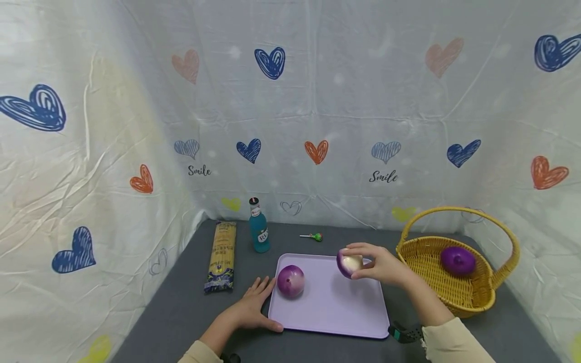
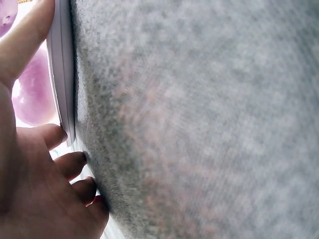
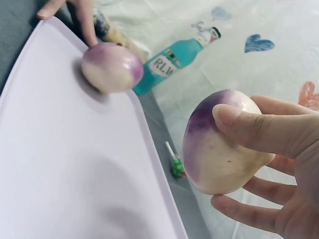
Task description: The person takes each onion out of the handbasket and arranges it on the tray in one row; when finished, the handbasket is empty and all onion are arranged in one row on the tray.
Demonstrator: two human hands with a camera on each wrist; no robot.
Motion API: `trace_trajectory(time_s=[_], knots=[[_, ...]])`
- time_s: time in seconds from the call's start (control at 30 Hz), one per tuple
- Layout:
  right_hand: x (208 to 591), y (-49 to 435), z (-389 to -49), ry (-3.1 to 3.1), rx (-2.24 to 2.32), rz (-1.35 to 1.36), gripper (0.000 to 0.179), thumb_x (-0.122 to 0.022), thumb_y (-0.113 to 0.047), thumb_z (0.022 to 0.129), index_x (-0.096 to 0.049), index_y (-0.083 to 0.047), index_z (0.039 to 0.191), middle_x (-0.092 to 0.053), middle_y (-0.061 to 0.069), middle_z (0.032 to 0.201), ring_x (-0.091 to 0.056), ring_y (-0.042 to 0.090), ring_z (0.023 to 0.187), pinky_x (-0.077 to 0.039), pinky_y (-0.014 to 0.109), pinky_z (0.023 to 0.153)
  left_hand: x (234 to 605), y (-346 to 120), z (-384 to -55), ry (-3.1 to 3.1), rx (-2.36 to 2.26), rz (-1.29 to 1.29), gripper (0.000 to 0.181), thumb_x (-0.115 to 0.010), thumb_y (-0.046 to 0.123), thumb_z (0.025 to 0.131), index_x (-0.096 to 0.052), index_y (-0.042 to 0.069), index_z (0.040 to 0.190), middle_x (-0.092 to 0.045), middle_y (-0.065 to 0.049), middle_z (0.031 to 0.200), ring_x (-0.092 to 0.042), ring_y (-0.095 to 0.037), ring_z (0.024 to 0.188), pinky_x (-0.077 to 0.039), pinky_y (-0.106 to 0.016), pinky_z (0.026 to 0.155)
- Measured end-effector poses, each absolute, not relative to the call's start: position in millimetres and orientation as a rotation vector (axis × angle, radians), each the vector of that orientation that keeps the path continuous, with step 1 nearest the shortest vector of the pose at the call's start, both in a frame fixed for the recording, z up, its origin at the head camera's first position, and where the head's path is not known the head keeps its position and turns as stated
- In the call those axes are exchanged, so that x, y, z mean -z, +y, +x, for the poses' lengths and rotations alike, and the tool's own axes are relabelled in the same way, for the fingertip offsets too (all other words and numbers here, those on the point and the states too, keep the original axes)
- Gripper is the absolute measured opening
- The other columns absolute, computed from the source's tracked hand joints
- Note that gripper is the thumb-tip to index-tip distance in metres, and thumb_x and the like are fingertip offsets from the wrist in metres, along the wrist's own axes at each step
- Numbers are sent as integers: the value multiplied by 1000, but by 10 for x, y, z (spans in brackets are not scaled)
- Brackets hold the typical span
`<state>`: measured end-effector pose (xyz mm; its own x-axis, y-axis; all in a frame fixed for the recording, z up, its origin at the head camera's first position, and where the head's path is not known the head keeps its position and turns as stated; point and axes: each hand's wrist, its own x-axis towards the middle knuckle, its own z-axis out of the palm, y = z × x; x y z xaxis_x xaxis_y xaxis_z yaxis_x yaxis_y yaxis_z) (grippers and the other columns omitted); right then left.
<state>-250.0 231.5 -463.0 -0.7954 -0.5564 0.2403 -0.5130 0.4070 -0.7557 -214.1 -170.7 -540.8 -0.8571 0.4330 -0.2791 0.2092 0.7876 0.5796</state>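
Above the right part of a pale lilac tray (image 1: 336, 312), my right hand (image 1: 381, 264) holds a purple-and-white turnip (image 3: 224, 144) between thumb and fingers. In the right wrist view the turnip is off the tray, its white side toward the camera. A second turnip (image 1: 291, 281) sits on the tray near its left edge. My left hand (image 1: 251, 307) lies spread at the tray's left side, thumb at the near corner and fingertips by the rim. The left wrist view shows that hand (image 2: 45, 174) beside the tray's edge (image 2: 62, 74).
On the right stands a yellow wicker basket (image 1: 422, 272) with a tall handle and a round purple vegetable (image 1: 458, 260) inside. Behind the tray are a lollipop (image 1: 317, 237) and a blue bottle (image 1: 259, 232). A noodle packet (image 1: 222, 254) lies at left.
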Motion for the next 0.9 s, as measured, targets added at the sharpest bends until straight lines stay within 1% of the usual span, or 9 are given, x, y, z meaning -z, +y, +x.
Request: trace_trajectory(time_s=[0.1, 0.27, 0.5, 0.63, 0.77, 0.9], knots=[[4678, 2228, -2506, 2582, 1379, -972, 54, -84, -18, 83, -66, -10, 134, -55, 22, 142, -56, 42, 124, -61, 35, 85, 5386, -1692, -2136, 2576, -758, 472, 127, -81, 73, 64, -20, 23, 163, -13, -15, 170, -1, -42, 156, -11, -72, 118], [4760, 2108, -2529, 2571, 1397, -962, 54, -84, -19, 83, -67, -13, 134, -55, 20, 143, -56, 43, 126, -60, 32, 86, 5373, -1682, -2135, 2583, -760, 480, 125, -84, 67, 66, -20, 19, 163, -14, -16, 169, -3, -44, 156, -13, -73, 117], [4887, 1955, -2564, 2576, 1367, -916, 58, -86, -21, 80, -66, -14, 134, -57, 18, 143, -55, 40, 128, -60, 28, 83, 5388, -1689, -2141, 2583, -757, 483, 125, -83, 68, 66, -20, 19, 163, -14, -16, 169, -3, -43, 156, -13, -71, 118], [4955, 1861, -2579, 2585, 1332, -910, 58, -88, -22, 79, -67, -15, 132, -60, 14, 139, -56, 38, 126, -60, 30, 82, 5401, -1700, -2146, 2581, -773, 490, 127, -83, 70, 65, -20, 18, 163, -14, -18, 169, -2, -45, 155, -11, -72, 118], [5022, 1775, -2585, 2596, 1277, -892, 58, -88, -23, 78, -67, -15, 132, -62, 11, 138, -56, 36, 128, -60, 36, 84, 5406, -1709, -2142, 2580, -747, 486, 129, -79, 76, 63, -18, 22, 163, -12, -16, 169, 0, -43, 156, -8, -71, 118], [5063, 1720, -2572, 2624, 1209, -889, 57, -88, -21, 77, -68, -13, 130, -62, 13, 138, -55, 37, 130, -59, 40, 85, 5391, -1702, -2141, 2583, -751, 504, 128, -81, 73, 64, -19, 20, 163, -13, -16, 169, -1, -43, 156, -9, -70, 119]])
